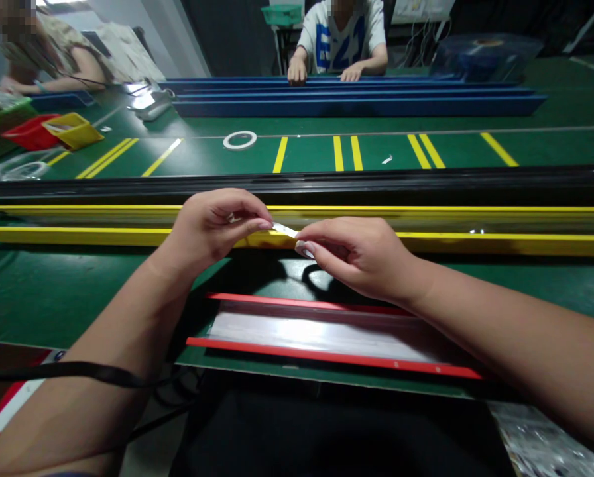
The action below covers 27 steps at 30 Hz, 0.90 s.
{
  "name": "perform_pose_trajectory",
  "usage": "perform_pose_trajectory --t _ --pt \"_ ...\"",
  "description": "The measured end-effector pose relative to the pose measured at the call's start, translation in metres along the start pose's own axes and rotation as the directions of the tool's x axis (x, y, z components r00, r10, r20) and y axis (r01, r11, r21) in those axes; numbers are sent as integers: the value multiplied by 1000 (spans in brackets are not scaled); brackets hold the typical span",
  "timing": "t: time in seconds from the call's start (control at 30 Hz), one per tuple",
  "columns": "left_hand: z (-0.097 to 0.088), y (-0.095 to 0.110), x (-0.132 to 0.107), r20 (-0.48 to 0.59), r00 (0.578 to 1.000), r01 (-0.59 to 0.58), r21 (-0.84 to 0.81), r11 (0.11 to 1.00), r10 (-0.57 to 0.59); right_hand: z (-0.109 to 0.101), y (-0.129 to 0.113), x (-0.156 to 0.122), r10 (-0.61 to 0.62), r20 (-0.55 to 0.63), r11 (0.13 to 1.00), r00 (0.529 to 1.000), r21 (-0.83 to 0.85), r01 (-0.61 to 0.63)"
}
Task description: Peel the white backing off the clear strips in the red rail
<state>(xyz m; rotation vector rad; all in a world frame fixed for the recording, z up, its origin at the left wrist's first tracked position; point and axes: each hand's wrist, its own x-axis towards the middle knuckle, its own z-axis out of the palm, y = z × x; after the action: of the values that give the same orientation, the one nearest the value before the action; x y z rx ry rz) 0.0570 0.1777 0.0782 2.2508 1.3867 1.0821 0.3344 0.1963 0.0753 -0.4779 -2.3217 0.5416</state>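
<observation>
Tape strip (pixel 284 230) pinched between both hands

Head view: left hand (pixel 212 228) and right hand (pixel 356 257) each grip one end tightly between fingertips. The strip's long axis runs sideways, slanting slightly down rightward, just above the yellow-edged rail (pixel 128 235) on the green counter (pixel 68 298).

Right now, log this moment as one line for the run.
left hand: pinches white strip | right hand: at its other end | over: yellow rail

1 head-worn camera looks forward and down, close above the left hand (pixel 212 228) and right hand (pixel 356 255), across a green workbench (pixel 53 298).
</observation>
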Motion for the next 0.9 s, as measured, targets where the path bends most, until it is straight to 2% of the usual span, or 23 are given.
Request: perform_pose_trajectory --t 0.17,0.27,0.7,0.83,0.9 --pt "2 -9 -1 -26 996 -83 40 996 85 0 1 -1 -11 6 1000 1000 16 11" --pt "2 -12 0 -16 991 -135 -14 991 134 0 1 -1 -5 19 1000 1000 27 4" --pt "0 -13 -2 -101 983 -160 -45 986 155 2 4 -1 3 13 999 1000 53 -4" --pt "-1 -14 -1 -55 986 -160 -79 984 156 3 5 -1 13 26 998 1000 60 -14" --pt "-1 -12 0 -26 993 -118 -73 990 116 4 6 -1 18 41 998 999 54 -21"
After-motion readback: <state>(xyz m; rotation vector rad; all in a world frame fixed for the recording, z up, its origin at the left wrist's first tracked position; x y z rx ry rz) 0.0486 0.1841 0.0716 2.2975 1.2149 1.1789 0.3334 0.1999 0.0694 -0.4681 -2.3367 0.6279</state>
